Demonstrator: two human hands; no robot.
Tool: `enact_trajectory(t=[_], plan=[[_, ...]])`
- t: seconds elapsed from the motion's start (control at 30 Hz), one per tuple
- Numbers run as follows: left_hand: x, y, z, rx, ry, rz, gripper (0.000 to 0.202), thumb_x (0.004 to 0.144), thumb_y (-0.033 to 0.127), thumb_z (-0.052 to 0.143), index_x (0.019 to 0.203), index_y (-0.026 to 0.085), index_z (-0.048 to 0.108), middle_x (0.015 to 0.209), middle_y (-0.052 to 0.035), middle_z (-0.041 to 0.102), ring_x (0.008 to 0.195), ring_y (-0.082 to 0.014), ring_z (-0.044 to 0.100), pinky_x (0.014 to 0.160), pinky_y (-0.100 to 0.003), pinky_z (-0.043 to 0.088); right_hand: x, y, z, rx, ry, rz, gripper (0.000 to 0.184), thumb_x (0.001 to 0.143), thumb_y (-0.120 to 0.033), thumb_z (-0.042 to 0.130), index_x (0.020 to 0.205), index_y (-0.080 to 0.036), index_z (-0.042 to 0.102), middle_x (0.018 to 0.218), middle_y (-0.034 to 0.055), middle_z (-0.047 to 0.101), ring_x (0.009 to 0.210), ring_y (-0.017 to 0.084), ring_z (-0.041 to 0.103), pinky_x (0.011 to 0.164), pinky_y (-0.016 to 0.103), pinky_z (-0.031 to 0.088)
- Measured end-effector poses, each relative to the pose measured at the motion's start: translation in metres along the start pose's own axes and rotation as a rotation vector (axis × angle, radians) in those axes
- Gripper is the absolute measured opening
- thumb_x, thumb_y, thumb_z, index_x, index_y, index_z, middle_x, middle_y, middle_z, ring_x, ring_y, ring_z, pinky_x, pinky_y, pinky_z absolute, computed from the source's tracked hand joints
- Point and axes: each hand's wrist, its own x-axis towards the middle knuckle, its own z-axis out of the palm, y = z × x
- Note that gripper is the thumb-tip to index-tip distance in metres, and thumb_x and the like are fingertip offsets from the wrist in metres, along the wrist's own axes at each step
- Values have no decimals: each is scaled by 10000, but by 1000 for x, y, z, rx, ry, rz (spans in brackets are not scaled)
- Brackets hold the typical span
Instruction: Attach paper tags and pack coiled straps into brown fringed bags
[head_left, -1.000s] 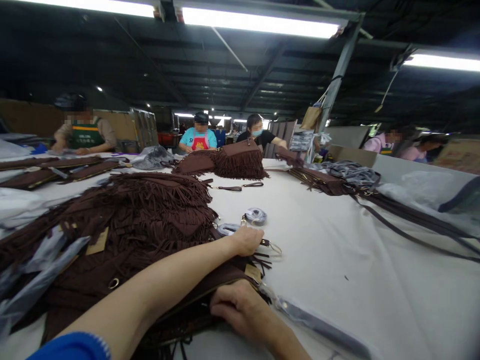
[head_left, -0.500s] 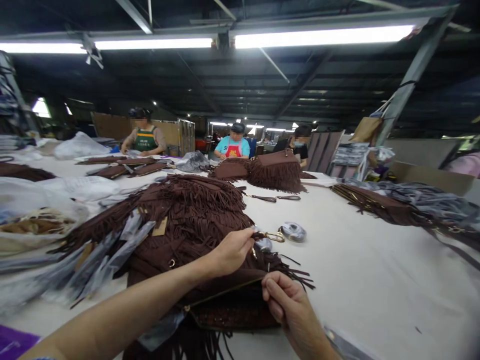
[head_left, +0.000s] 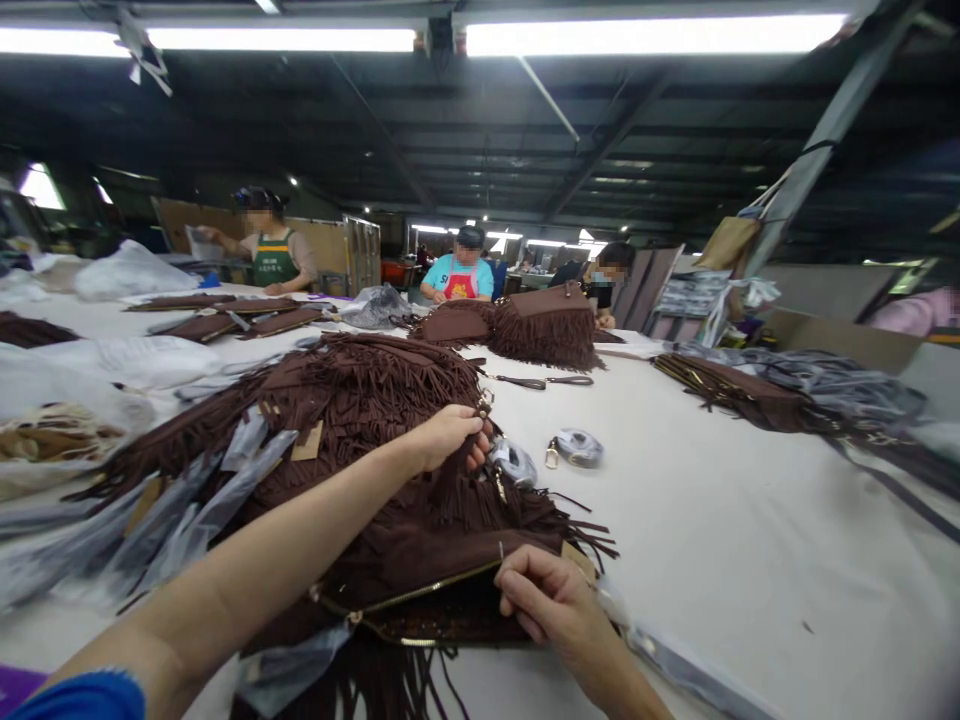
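A dark brown fringed bag [head_left: 420, 545] lies before me, its gold zipper [head_left: 427, 592] open on a dark inside. At the right end of that opening, my right hand [head_left: 551, 598] is closed in a pinch on the bag's edge. A tan tag [head_left: 579, 562] shows just behind it. My left hand [head_left: 454, 438] is closed around a brown strap end with a gold clasp [head_left: 485, 402], over the bag's far side. Beside that hand sit a plastic-wrapped bundle [head_left: 514, 462] and a wrapped coil [head_left: 579, 448] with a gold clip.
More brown fringed bags [head_left: 367, 375] are heaped behind, with plastic-wrapped strips [head_left: 187, 530] at the left. Wrist straps [head_left: 525, 382] lie on the white table [head_left: 750, 530]. Flat brown pieces [head_left: 735, 395] and grey plastic lie at the right. Co-workers [head_left: 459, 270] sit across the table.
My left hand has moved up and left, and the clasp with it, away from the wrapped coil. The bag's opening gapes wider. My right hand has shifted slightly left and down.
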Motion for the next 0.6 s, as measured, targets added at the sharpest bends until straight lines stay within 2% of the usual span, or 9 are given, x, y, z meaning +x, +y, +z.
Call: enact_trajectory(t=[0.1,0.2,0.23,0.3,0.37,0.4,0.5,0.6], plan=[[31,39,37,48,-94,26,105,926,156,457,895,92,534,607,-35,581,492,-129,575,530,-241,507,1,5,-2,-38,-18,7,494,779,-622,680,734,-145,556,613,2,592,421,33,345,425,204,182],[60,75,86,65,-173,195,218,932,148,439,1127,112,530,904,-95,671,787,-140,659,819,-305,538,1,10,-4,-70,-22,10,466,811,-593,655,740,-144,554,624,2,591,434,37,363,432,203,195],[67,80,98,206,-194,291,293,923,137,432,1203,128,519,1007,-104,670,887,-143,653,896,-320,511,1,11,-4,-77,-23,5,460,816,-587,650,742,-143,554,626,3,590,436,39,368,433,202,199],[78,75,112,669,-214,473,400,889,93,417,1269,153,530,1120,-104,658,1020,-152,619,975,-323,462,0,10,-4,-81,-28,-13,446,822,-572,644,738,-143,555,631,5,590,439,42,374,434,201,211],[83,52,107,1116,-207,547,413,833,42,423,1188,129,615,1085,-121,674,1039,-183,612,952,-315,467,0,8,-3,-78,-33,-26,437,816,-562,643,727,-144,555,624,5,588,436,43,371,433,201,221],[83,37,99,1242,-190,528,385,802,26,443,1110,108,658,1040,-140,683,1017,-210,619,918,-323,482,0,6,-2,-73,-34,-25,436,809,-563,642,720,-145,553,617,5,585,431,44,367,429,201,222],[83,-6,62,1428,-152,458,304,739,9,501,953,75,706,983,-195,674,968,-290,624,829,-389,505,1,3,1,-68,-34,-6,431,789,-564,640,710,-151,544,604,3,577,418,48,362,416,202,216],[80,-34,29,1568,-247,511,263,724,23,569,898,156,714,1043,-143,665,1014,-284,593,858,-386,483,1,4,3,-83,-26,-11,398,800,-530,633,711,-152,545,616,3,578,429,52,377,419,199,231]])
